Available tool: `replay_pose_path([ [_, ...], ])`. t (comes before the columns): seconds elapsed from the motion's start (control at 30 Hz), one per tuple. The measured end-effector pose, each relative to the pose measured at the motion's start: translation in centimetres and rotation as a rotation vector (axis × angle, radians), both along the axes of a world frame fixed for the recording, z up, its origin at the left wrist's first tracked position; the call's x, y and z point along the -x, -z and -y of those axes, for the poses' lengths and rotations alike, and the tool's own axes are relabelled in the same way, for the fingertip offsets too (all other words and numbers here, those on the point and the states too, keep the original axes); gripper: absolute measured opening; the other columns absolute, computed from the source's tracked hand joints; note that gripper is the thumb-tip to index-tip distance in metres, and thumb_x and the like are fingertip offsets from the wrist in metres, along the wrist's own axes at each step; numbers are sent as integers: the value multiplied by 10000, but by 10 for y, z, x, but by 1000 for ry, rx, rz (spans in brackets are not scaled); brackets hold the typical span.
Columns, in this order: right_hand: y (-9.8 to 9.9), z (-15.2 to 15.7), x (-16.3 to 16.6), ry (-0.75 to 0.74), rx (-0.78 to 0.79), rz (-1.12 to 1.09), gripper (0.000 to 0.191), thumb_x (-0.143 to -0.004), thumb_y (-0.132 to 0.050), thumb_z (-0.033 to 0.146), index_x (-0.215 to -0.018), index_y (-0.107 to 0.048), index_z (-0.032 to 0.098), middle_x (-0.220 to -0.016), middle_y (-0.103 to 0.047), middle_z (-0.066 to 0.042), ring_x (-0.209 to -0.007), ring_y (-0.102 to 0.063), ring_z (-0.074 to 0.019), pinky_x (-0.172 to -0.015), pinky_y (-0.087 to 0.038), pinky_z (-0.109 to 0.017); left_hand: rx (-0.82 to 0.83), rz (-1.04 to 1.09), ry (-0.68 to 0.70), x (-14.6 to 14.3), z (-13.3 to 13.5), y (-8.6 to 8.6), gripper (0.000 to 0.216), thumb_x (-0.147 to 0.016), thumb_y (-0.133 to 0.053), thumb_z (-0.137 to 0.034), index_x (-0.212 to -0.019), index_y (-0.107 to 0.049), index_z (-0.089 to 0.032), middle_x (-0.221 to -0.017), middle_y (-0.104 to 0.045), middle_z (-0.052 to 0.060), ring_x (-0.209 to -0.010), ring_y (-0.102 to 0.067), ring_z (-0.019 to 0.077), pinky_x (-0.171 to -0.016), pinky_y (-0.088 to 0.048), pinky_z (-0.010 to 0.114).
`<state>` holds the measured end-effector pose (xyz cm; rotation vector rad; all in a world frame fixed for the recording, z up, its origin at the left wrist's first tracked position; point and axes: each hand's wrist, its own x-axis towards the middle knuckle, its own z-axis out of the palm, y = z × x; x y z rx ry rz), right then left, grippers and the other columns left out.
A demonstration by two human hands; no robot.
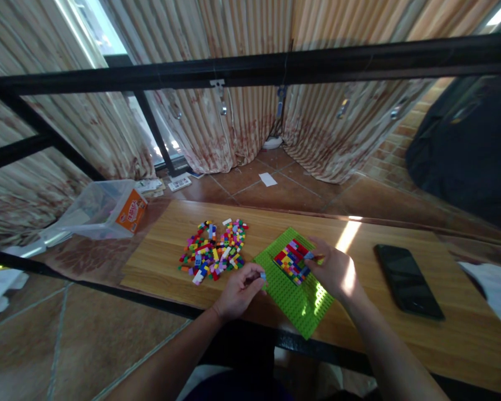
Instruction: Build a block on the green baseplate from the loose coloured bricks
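Note:
A green baseplate (290, 301) lies at an angle on the wooden table, with a block of multicoloured toy bricks (290, 260) built up on it. Over the right side of this block, the fingers of my right hand (332, 270) are closed on a small blue-grey brick (308, 255). My left hand (240, 291) is by the baseplate's left edge, pinching a small light blue brick (263, 275) between thumb and forefinger. To the left of the plate spreads a pile of loose bricks (215, 253) in many colours.
A black phone (409, 281) lies on the table (158, 250) to the right. Left of the table stands a clear plastic box (108, 214) with an orange label. Papers (490, 289) are at the far right. A black metal bar (250, 67) crosses in front of the curtains.

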<state>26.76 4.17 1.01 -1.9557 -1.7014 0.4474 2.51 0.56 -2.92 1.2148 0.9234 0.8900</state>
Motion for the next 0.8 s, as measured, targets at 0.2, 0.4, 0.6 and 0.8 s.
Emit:
replay_pose_path([
  [0.2, 3, -2, 0, 4, 30, 53, 464, -727, -613, 264, -1188, -666, 265, -863, -765, -11, -726, -714, -218, -653, -532, -331, -7, 25, 2, -1, 0, 2, 340, -843, -631, -454, -996, -536, -166, -802, -586, 16, -742, -571, 131, -683, -533, 284],
  [0.4, 12, 5, -8, -13, -3, -185, 481, -756, -628, 367, -1217, -632, 230, -932, -762, -42, -855, -714, -238, -758, -550, -370, -39, 3, -11, -1, -1, 3, 326, -840, -635, -445, -984, -543, -167, -791, -585, 8, -725, -575, 127, -683, -528, 284],
  [0.6, 22, 7, -23, -14, -1, -440, 674, -704, -703, 537, -1253, -595, 160, -1042, -734, -132, -880, -701, -267, -746, -561, -399, -77, 2, -10, -1, -1, 3, 298, -852, -621, -419, -988, -540, -166, -781, -593, 2, -702, -583, 119, -685, -515, 274],
  [0.8, 26, -6, -19, 98, -4, -519, 546, -730, -652, 586, -1032, -723, 137, -925, -758, -128, -818, -705, -268, -727, -550, -397, -71, -15, -19, -2, -1, 3, 282, -855, -618, -409, -982, -538, -170, -777, -590, -9, -689, -599, 113, -673, -503, 259],
])
